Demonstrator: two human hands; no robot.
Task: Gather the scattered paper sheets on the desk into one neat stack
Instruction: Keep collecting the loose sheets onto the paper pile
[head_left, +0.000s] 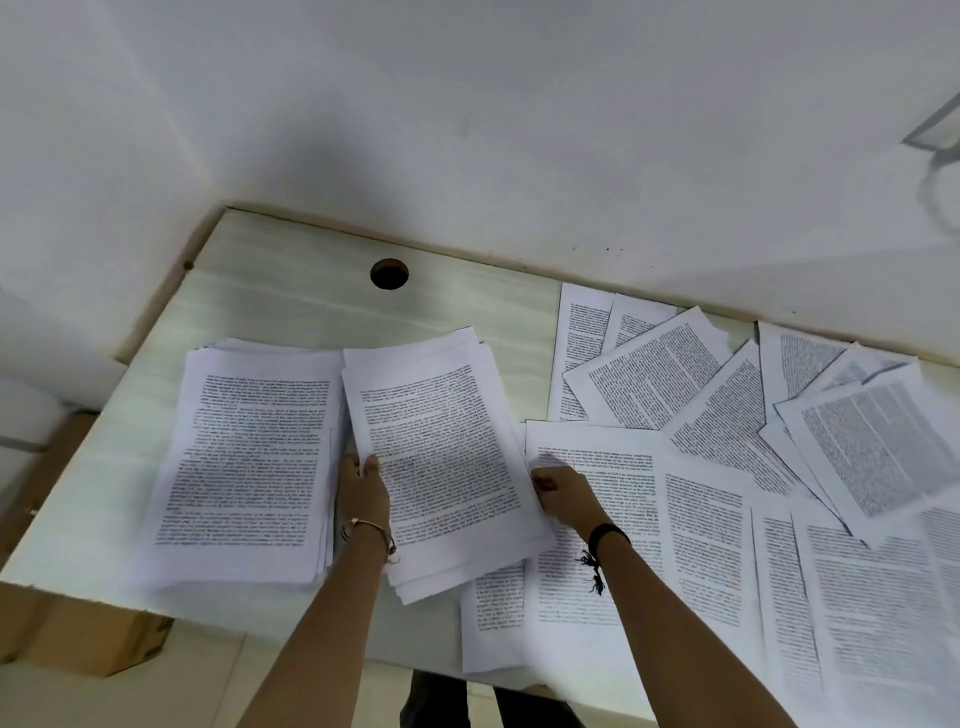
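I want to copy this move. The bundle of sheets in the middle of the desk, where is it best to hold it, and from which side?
Hold the middle bundle by its two long edges near the lower half, one hand from each side, as the left hand and right hand do. It lies flat, tilted, with uneven layered edges, so squeezing from both sides probably keeps the sheets together.

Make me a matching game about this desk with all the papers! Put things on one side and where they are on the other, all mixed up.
Things:
1. round hole
2. bundle of sheets
3. neat stack
4. scattered sheets

Places:
A. spread over the right part of the desk
B. lying on the left, no hand on it
C. near the desk's far edge
D. held between the left hand and the right hand

Pairs: 1-C, 2-D, 3-B, 4-A
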